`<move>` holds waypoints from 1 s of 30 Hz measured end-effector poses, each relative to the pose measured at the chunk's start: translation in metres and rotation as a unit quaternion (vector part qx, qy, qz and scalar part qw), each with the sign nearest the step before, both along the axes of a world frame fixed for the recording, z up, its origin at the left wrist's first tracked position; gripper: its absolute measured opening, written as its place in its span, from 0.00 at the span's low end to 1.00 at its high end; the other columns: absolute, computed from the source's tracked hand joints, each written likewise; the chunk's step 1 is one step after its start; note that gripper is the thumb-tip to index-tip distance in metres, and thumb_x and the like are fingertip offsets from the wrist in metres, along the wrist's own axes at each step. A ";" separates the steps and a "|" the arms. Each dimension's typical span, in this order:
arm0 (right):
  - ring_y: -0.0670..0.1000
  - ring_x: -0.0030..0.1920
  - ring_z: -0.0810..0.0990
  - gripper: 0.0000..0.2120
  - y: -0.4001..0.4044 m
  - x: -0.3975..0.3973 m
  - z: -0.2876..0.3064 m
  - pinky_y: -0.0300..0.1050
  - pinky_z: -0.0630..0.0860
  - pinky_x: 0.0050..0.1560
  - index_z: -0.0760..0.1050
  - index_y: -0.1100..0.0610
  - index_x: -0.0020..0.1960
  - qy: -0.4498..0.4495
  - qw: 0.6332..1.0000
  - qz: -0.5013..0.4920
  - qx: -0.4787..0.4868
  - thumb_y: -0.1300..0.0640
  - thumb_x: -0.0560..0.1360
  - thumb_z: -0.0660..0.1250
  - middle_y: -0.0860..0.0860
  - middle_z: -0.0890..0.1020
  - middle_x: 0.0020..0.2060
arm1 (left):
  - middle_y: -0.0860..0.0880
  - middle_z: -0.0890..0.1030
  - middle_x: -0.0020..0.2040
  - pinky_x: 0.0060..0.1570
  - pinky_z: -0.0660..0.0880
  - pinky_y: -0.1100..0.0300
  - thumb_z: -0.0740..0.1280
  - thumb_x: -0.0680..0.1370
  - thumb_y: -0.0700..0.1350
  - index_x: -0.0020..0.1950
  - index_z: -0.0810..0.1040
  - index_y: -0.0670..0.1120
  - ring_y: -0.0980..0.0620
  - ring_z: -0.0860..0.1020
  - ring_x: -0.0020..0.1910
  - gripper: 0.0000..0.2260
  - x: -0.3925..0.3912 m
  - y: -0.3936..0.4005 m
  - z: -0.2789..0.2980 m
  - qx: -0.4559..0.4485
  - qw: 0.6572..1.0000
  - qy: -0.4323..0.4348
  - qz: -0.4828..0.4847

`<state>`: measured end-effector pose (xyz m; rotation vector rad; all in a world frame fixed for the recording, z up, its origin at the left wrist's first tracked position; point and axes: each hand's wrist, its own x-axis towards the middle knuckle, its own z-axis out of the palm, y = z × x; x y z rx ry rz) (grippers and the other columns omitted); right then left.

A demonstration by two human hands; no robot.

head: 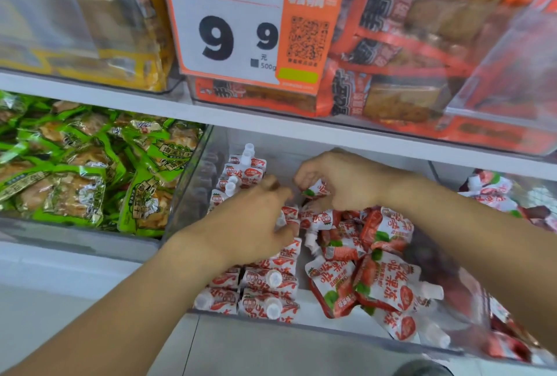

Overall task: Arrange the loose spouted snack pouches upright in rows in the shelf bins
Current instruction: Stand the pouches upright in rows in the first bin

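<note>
A clear shelf bin (pixel 193 183) holds red-and-white spouted pouches. Upright pouches (pixel 265 291) stand in rows along its left side, from front to back. Loose pouches (pixel 370 261) lie in a heap on the right side. My left hand (pixel 253 225) reaches over the upright rows, fingers loosely extended and blurred, touching the pouches beneath. My right hand (pixel 340 180) is further back in the bin, fingers curled round a small pouch (pixel 316 190) whose top shows under the fingers.
A bin of green snack packs (pixel 90 170) sits to the left. Another bin with red pouches (pixel 494 195) is at the right. The shelf above carries orange and yellow packs and a price tag (pixel 241 26) hanging low over the bin.
</note>
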<state>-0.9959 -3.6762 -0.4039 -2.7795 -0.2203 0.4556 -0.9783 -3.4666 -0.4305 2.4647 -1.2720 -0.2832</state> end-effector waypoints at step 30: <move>0.51 0.43 0.75 0.14 0.028 0.023 -0.025 0.45 0.70 0.40 0.75 0.53 0.54 -0.103 0.995 -0.005 0.000 0.56 0.71 0.73 0.46 0.77 0.39 | 0.55 0.72 0.65 0.63 0.71 0.55 0.59 0.79 0.61 0.70 0.67 0.54 0.55 0.70 0.64 0.22 -0.017 0.029 0.007 -0.031 0.999 -0.024 -0.011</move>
